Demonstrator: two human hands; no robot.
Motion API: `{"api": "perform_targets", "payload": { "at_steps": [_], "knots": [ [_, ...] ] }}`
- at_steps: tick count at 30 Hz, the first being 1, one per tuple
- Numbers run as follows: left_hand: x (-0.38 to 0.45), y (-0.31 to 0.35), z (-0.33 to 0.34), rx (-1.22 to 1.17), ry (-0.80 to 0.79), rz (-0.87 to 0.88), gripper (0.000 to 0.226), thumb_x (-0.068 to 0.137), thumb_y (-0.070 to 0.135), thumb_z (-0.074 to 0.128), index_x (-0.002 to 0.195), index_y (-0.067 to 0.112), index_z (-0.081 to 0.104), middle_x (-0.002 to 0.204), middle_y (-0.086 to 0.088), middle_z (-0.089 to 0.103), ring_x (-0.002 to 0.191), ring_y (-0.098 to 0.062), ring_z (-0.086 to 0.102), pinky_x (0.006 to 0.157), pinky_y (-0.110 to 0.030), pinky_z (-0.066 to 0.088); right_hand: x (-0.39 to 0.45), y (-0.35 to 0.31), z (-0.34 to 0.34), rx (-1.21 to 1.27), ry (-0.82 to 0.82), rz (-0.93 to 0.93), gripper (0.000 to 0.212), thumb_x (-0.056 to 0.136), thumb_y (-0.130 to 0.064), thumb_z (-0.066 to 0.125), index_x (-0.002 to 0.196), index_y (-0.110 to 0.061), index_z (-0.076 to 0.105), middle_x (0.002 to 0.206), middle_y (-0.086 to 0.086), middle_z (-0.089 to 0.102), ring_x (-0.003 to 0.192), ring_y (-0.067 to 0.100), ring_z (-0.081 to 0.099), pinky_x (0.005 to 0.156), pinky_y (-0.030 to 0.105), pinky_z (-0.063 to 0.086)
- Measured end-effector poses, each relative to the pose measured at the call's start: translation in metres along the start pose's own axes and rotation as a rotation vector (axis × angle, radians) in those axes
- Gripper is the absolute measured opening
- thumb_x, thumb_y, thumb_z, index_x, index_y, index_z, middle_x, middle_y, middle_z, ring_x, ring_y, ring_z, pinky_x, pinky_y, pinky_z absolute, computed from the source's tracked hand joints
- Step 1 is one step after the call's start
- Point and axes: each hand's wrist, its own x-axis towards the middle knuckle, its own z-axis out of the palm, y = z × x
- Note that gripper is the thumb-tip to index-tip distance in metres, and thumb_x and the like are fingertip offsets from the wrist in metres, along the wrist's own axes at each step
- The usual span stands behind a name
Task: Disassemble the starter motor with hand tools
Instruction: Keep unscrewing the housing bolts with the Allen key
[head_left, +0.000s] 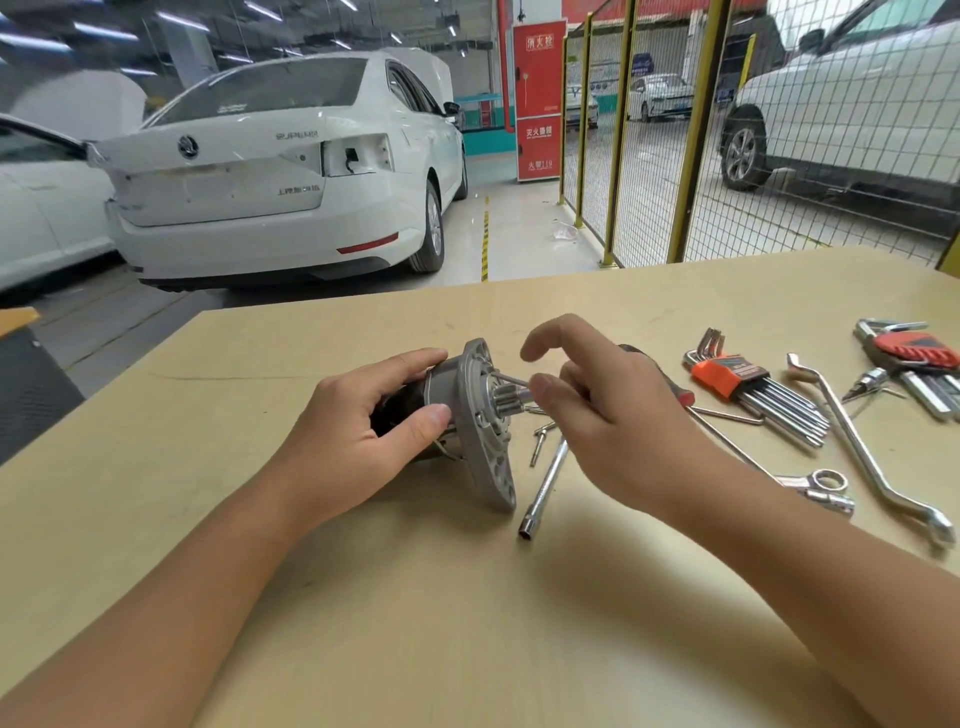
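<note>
Two hands work at a starter motor (467, 415) lying on the wooden table (415, 597): the left hand (358, 431) grips its dark body, while the right hand (597, 410) pinches a thin hex key (511, 381) at the flange, other fingers spread.

The left hand (363, 415) hides the starter motor (467, 415) body; both forearms run off the bottom edge

The red fire cabinet (539, 98) by the far wall carries white Chinese characters: "消火栓" on its top panel, "灭火器箱" lower down, and "火警119" near its foot. The white sedan (280, 171) bears a round Skoda badge on its boot lid, with mirrored lettering there that I cannot read.
</note>
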Motion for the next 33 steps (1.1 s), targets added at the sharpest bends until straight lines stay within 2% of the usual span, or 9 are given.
{"api": "perform_targets", "payload": {
  "at_steps": [5,11,13,16,18,20,23,28,33],
  "knots": [
    [-0.001,-0.001,-0.002,-0.007,-0.037,0.006,0.068,0.077,0.057,0.070,0.141,0.035,0.063,0.128,0.025,0.069,0.123,0.002,0.062,0.106,-0.029,0.050,-0.005,-0.005,0.011,0.070,0.042,0.023,0.027,0.096,-0.007,0.049,0.101,-0.031,0.058,0.052,-0.007,0.041,0.050,0.010,0.036,0.048,0.022,0.029],
    [0.000,0.000,-0.001,-0.017,-0.025,-0.009,0.063,0.082,0.057,0.063,0.141,0.034,0.063,0.129,0.019,0.070,0.124,-0.005,0.064,0.108,-0.044,0.052,-0.007,-0.005,0.015,0.078,0.066,0.031,0.024,0.096,-0.005,0.052,0.097,-0.027,0.063,0.052,-0.009,0.042,0.050,0.010,0.035,0.050,0.026,0.030],
    [0.000,-0.001,-0.001,-0.026,-0.029,-0.006,0.064,0.081,0.057,0.066,0.141,0.035,0.063,0.127,0.020,0.070,0.122,-0.005,0.064,0.107,-0.042,0.052,-0.008,-0.006,0.014,0.030,0.060,0.005,0.023,0.098,-0.005,0.052,0.101,-0.023,0.066,0.053,-0.015,0.048,0.051,0.007,0.041,0.051,0.019,0.029],
    [-0.001,-0.002,-0.002,-0.019,-0.043,-0.002,0.069,0.077,0.057,0.071,0.141,0.035,0.062,0.128,0.022,0.069,0.123,-0.002,0.063,0.107,-0.035,0.051,-0.009,-0.010,0.013,-0.032,0.042,-0.048,0.028,0.099,-0.002,0.051,0.109,-0.017,0.071,0.069,-0.028,0.055,0.069,-0.008,0.054,0.065,0.008,0.036],
    [-0.001,-0.002,-0.002,-0.011,-0.045,0.002,0.070,0.077,0.058,0.070,0.142,0.035,0.061,0.130,0.023,0.068,0.125,0.000,0.062,0.108,-0.034,0.050,-0.010,-0.012,0.015,-0.049,0.030,-0.059,0.028,0.098,-0.001,0.052,0.110,-0.015,0.073,0.082,-0.019,0.063,0.073,-0.005,0.056,0.068,0.009,0.036],
    [-0.001,-0.002,-0.002,-0.021,-0.037,0.002,0.067,0.080,0.057,0.066,0.142,0.034,0.062,0.129,0.022,0.069,0.124,-0.002,0.063,0.108,-0.038,0.051,-0.010,-0.013,0.018,-0.072,0.029,-0.049,0.024,0.095,-0.004,0.057,0.106,-0.015,0.075,0.084,-0.003,0.068,0.075,0.005,0.057,0.069,0.019,0.040],
    [0.000,-0.002,0.000,-0.034,-0.025,0.006,0.064,0.081,0.054,0.065,0.141,0.031,0.063,0.128,0.019,0.070,0.123,-0.004,0.064,0.108,-0.040,0.051,-0.010,-0.013,0.021,-0.109,0.062,-0.061,0.010,0.093,-0.017,0.067,0.097,-0.017,0.075,0.077,-0.003,0.063,0.071,0.009,0.053,0.066,0.017,0.037],
    [0.000,-0.002,0.000,-0.049,-0.034,0.025,0.061,0.079,0.054,0.068,0.137,0.036,0.063,0.127,0.021,0.070,0.122,-0.005,0.065,0.105,-0.028,0.051,-0.009,-0.011,0.023,-0.129,0.095,-0.086,0.011,0.093,-0.029,0.071,0.094,-0.018,0.075,0.071,-0.013,0.056,0.067,0.004,0.050,0.064,0.012,0.032],
    [0.001,-0.003,0.000,-0.059,-0.037,0.027,0.065,0.078,0.055,0.069,0.139,0.034,0.063,0.128,0.021,0.070,0.123,-0.003,0.064,0.102,-0.021,0.049,-0.008,-0.011,0.026,-0.145,0.125,-0.117,0.010,0.092,-0.024,0.074,0.090,-0.014,0.073,0.069,-0.016,0.048,0.064,0.005,0.046,0.064,0.014,0.031]
  ]
}}
